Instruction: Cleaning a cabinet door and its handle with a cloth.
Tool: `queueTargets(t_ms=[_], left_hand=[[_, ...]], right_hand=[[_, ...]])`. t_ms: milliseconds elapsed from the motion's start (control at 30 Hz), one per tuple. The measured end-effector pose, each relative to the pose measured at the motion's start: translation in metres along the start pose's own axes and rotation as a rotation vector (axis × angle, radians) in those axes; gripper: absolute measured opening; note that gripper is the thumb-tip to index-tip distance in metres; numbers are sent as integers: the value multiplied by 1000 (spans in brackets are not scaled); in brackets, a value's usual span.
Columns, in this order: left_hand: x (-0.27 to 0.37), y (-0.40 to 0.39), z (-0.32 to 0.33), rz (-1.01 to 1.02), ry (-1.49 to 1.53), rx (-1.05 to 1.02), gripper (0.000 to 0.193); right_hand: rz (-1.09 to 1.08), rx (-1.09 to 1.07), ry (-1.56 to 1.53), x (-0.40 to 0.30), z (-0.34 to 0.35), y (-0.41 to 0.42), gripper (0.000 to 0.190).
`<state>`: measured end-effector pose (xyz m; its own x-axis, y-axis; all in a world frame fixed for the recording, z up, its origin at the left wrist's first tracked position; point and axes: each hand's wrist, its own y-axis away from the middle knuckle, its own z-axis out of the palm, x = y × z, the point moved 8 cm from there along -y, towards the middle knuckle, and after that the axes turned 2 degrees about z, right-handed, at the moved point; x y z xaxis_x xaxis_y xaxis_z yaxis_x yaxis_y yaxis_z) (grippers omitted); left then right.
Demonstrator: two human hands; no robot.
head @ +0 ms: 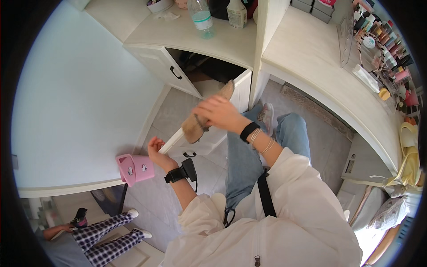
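My right hand [218, 111] is closed around a tan fuzzy item [191, 128] with a dark band, perhaps soft footwear; motion blur and my fingers hide its exact kind. It is above the top edge of an open white cabinet door [203, 142] with a black handle. At that door's outer edge, my left hand [157, 152] has its fingers curled around the edge, its thumb hidden. A second white door [156, 65] also stands ajar. Between the doors, dark items [217, 68] lie inside the cabinet, too shaded to name.
A plastic bottle [201, 21] and a white container [237, 15] stand on the cabinet top. Cosmetics [383, 43] crowd the desk at right. On the floor at left is a pink bin [143, 168]. A person in checked trousers [103, 235] appears at lower left.
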<state>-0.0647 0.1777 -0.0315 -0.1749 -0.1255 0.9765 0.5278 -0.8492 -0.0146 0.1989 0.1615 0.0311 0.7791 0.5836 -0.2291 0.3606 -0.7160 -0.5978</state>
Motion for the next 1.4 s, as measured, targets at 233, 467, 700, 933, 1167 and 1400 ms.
queueTargets(t_ms=[233, 467, 700, 933, 1167, 1400], left_hand=[[-7, -6, -4, 10, 13, -56, 27], [-3, -4, -6, 25, -4, -20, 26], [1, 1, 2, 40, -28, -3, 26], [-1, -1, 0, 29, 6, -1, 26], [-4, -1, 0, 7, -5, 7, 27], [5, 0, 1, 68, -98, -30, 28]], right_hand=[[266, 0, 155, 89, -52, 25, 76], [407, 86, 130, 82, -60, 32, 78], [491, 375, -206, 102, -76, 46, 44], [559, 484, -437, 66, -72, 33, 43], [207, 129, -249, -47, 1, 13, 54], [75, 21, -444, -104, 20, -12, 57]])
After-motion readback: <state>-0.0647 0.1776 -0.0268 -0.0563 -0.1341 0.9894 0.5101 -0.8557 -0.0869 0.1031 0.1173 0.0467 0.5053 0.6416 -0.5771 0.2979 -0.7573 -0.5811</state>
